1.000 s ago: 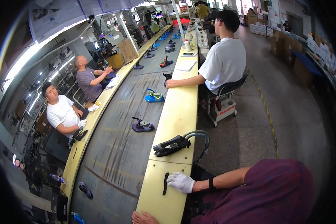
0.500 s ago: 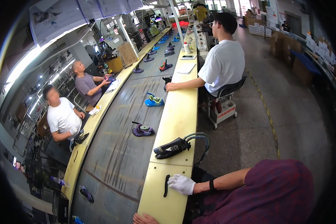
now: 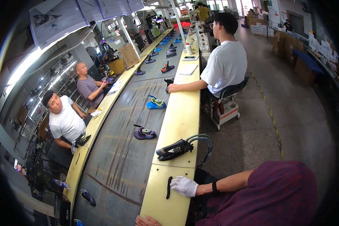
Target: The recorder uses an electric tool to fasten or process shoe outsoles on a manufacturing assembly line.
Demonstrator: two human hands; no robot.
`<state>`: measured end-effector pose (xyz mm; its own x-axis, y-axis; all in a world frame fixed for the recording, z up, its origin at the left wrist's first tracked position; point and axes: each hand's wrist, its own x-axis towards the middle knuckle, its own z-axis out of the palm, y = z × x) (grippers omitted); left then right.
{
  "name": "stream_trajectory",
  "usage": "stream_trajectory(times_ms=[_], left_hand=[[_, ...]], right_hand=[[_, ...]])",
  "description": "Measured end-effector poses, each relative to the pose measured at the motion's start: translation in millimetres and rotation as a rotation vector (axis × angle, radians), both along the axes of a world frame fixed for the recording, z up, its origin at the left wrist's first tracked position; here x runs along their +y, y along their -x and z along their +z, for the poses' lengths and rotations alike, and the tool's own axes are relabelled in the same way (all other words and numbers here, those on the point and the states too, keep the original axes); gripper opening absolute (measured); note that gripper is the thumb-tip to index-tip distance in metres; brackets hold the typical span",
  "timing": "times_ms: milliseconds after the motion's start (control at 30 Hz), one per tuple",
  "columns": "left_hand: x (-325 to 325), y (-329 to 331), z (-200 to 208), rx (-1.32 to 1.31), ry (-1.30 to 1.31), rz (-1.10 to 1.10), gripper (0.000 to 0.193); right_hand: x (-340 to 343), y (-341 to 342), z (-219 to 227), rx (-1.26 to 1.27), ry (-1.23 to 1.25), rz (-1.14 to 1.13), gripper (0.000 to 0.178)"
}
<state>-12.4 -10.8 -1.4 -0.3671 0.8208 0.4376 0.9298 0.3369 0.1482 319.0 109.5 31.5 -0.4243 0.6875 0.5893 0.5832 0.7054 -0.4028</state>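
Bench: a pale yellow bench (image 3: 178,122) runs from six to twelve o'clock, right of a dark grey belt (image 3: 113,150); a second bench (image 3: 73,175) borders the belt's other side.
Room: a workshop; grey floor (image 3: 252,139) at three o'clock, cartons (image 3: 286,43) at two, printed sheets (image 3: 75,19) hung at ten to eleven.
Right hand: the gloved right hand (image 3: 184,186) rests palm down on the near bench, fingers loosely bent at the strip's edge; whether they pinch it cannot be told.
Left hand: the bare left hand (image 3: 147,220), between seven and eight o'clock of the right, lies slack on the bench's edge, fingers extended, partly cut off by the frame.
Strip: a short black strip (image 3: 169,187) lies on the bench, at nine o'clock of the glove.
Tool: a black tool (image 3: 175,150) lies across the bench at nearly twelve o'clock of the glove, its hoses (image 3: 210,143) looping off at two; it occupies the bench beyond.
Belt load: a purple shoe (image 3: 142,134), then a blue shoe (image 3: 156,104) toward twelve; others follow farther along.
People: a seated person (image 3: 228,62) at one o'clock, one hand at the bench's edge; two workers (image 3: 66,118) between nine and ten, across the belt.
Far bench end: a white pad (image 3: 188,69) and a bottle (image 3: 188,49) near twelve o'clock.
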Motion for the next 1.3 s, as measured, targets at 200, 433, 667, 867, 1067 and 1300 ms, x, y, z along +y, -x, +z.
stream_trajectory(times_ms=[200, 433, 667, 867, 1067, 1300], left_hand=[[0, 2, -2, -0.008, -0.018, -0.012, 0.054], [1, 2, -5, 0.019, -0.022, 0.000, 0.054], [1, 2, -7, 0.048, -0.041, -0.001, 0.052], [1, -1, -2, 0.016, -0.013, 0.004, 0.054], [1, -4, 2, -0.034, -0.011, 0.006, 0.056], [0, -2, -2, -0.051, -0.029, -0.003, 0.057]], right_hand=[[0, 0, 1, -0.002, -0.005, 0.002, 0.016], [0, 0, 0, -0.003, -0.009, 0.003, 0.016], [1, 0, 0, -0.014, -0.001, 0.009, 0.017], [1, 0, -3, -0.014, 0.001, 0.008, 0.016], [1, 0, -2, -0.003, -0.001, 0.006, 0.015], [1, 0, -2, -0.011, 0.010, 0.010, 0.015]])
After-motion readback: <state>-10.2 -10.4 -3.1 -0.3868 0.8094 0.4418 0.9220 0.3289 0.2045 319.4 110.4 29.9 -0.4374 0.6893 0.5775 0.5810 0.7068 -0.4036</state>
